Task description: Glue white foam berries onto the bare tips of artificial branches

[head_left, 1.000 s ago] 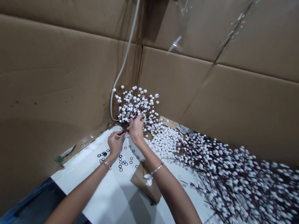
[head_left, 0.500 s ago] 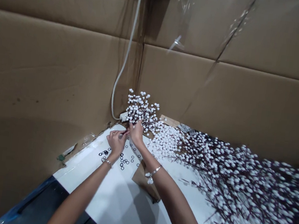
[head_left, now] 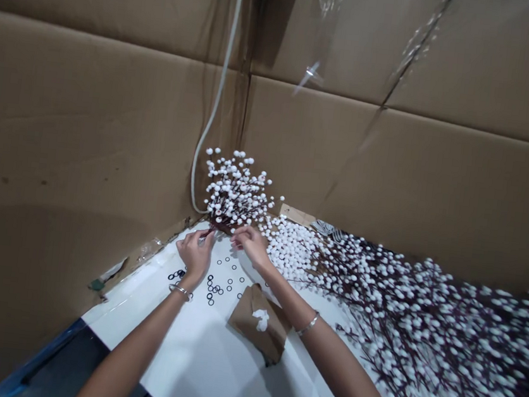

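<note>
My left hand (head_left: pixel 194 255) is closed around the lower stems of a bunch of white berry branches (head_left: pixel 237 189), which stands upright and fans out above the fist. Just right of those stems is my right hand (head_left: pixel 250 245), its fingers curled together near the base of the bunch. Whatever the right fingertips may hold is too small to make out. Below the hands, several small black rings (head_left: pixel 214 289) lie scattered on the white tabletop (head_left: pixel 199 350). A pile of loose white berries (head_left: pixel 292 249) lies to the right of my right hand.
Many more white berry branches (head_left: pixel 422 325) cover the table's right side. A brown cardboard piece (head_left: pixel 249 334) with a crumpled white scrap (head_left: pixel 260 320) lies below my right forearm. Cardboard walls (head_left: pixel 108 142) meet behind the bunch, where a white cable (head_left: pixel 214 110) hangs. A wooden strip (head_left: pixel 297 215) lies at the back.
My right hand has come away from the bunch, down and to the right. The left hand and bunch have shifted slightly left, and the branches spread wider. The cardboard piece is less covered.
</note>
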Demonstrator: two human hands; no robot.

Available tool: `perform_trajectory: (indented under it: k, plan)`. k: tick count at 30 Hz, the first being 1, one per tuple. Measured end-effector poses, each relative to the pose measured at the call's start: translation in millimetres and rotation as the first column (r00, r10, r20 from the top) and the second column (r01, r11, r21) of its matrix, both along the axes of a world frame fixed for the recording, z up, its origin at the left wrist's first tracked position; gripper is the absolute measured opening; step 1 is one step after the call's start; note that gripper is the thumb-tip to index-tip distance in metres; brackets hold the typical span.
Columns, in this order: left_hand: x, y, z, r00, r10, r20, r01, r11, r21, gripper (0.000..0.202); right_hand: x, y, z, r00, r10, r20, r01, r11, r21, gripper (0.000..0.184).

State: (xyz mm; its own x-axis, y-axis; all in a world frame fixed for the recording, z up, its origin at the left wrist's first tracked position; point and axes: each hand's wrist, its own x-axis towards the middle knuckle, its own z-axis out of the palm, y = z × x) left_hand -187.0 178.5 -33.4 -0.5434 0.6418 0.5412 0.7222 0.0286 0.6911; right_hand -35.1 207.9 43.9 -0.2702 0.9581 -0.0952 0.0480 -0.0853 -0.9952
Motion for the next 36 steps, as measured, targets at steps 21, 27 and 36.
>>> perform_trajectory:
  k: [21, 27, 36]
  plan:
    - [-3, 6, -9.6, 0.970, -0.041, -0.240, -0.005, 0.982, -0.189, 0.021, -29, 21, -42.1, 0.972, 0.143, -0.188, -0.184, 0.956, -0.227, 0.044]
    - [-4, 9, -13.7, 0.953, -0.081, -0.291, 0.006, 0.968, -0.251, 0.024, 4, 21, -15.6, 0.979, 0.200, -0.032, -0.201, 0.941, -0.272, 0.025]
    - [-5, 14, -7.9, 0.949, -0.064, -0.307, -0.017, 0.967, -0.255, 0.030, 126, -15, 93.2, 0.920, 0.359, 0.156, -0.367, 0.930, 0.026, 0.020]
